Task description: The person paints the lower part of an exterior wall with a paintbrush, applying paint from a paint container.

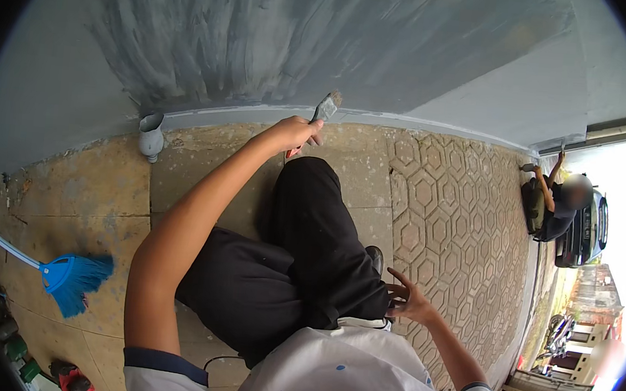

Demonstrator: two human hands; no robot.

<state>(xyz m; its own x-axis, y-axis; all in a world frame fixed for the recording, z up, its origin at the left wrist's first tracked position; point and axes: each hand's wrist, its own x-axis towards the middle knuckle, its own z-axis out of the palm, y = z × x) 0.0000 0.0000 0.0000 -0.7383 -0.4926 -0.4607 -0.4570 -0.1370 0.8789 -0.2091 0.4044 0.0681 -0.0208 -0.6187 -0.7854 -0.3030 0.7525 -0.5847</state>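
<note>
My left hand [302, 135] is closed around a paintbrush [327, 107] with a grey-smeared ferrule. Its bristles point up toward the foot of the wall, and a red handle end shows below my fingers. Darker grey, streaky paint covers part of the grey wall [267, 35] ahead of me. Beside my right knee, my right hand [409, 302] has its fingers spread, with nothing visible in them. To the left, against the wall's base, lies a grey vase-shaped container [151, 137].
A blue broom [75, 279] lies on the stained floor tiles at left, with red and green items [72, 379] below it. Hexagonal paving [453, 208] stretches right. Another person [565, 210] crouches by the wall at far right, near a dark car [585, 238].
</note>
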